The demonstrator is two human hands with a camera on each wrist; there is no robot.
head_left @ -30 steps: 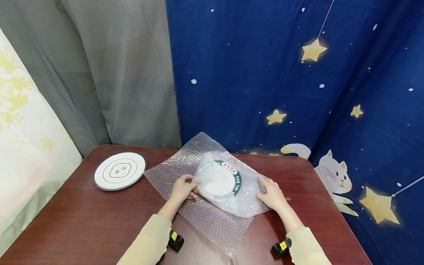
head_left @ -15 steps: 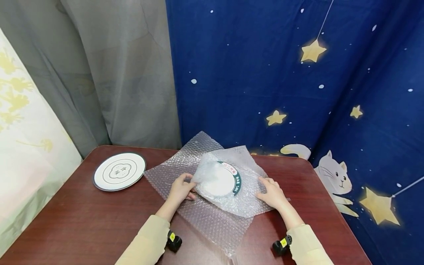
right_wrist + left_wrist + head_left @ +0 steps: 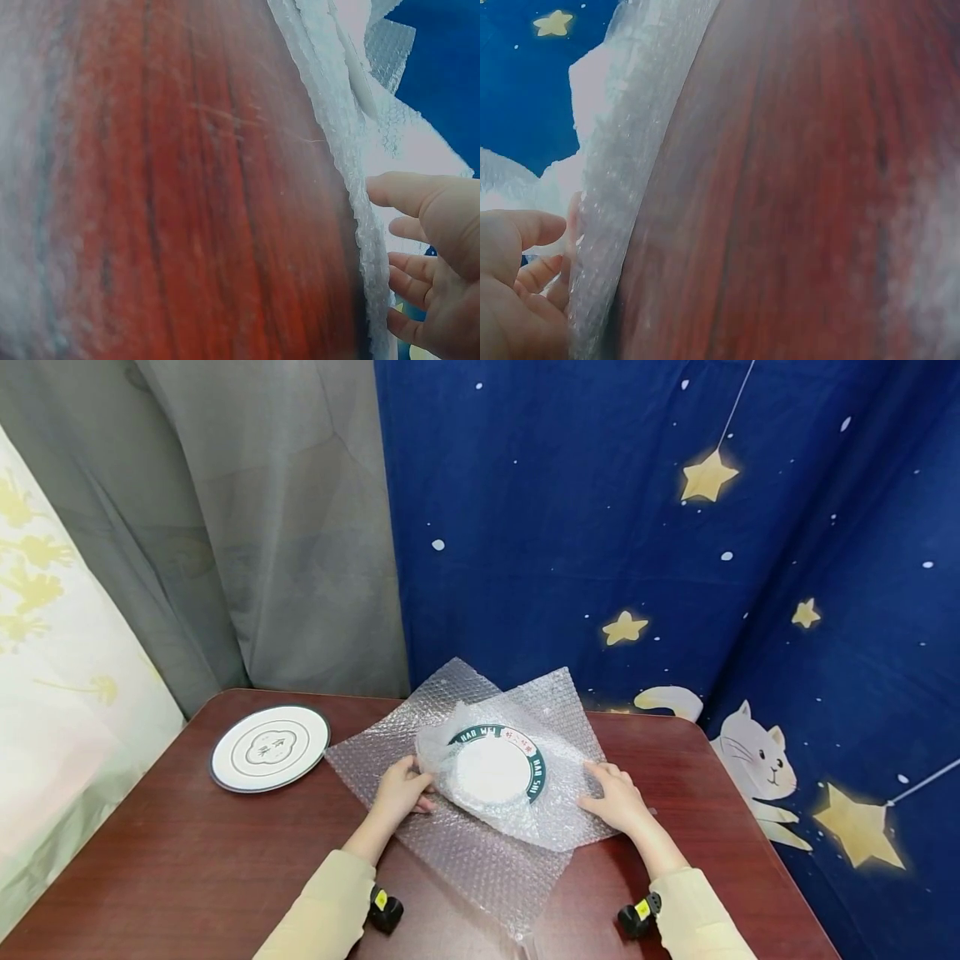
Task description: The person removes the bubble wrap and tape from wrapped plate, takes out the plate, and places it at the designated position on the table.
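Note:
A white plate with a dark green lettered rim (image 3: 536,768) lies in the middle of the table, partly covered by translucent bubble wrap (image 3: 480,852). At its left, my left hand (image 3: 400,789) pinches the edge of a wrap flap between thumb and fingers. On the opposite side my right hand (image 3: 617,797) rests with spread fingers against the right part of the wrap. In the right wrist view, the fingertips (image 3: 379,189) touch the wrap's edge. The left wrist view shows the thumb (image 3: 544,227) beside the upright wrap (image 3: 626,172).
A second white plate (image 3: 300,727) with a dark rim lies on the left of the reddish-brown table (image 3: 172,860). Grey and blue star-patterned curtains (image 3: 555,527) hang right behind the far edge. A black wrist camera (image 3: 386,910) sits below each hand.
My left hand has moved slightly left with the flap, uncovering more of the plate's lettered rim. A far corner of the wrap has unfolded upward. The right hand has stayed in place.

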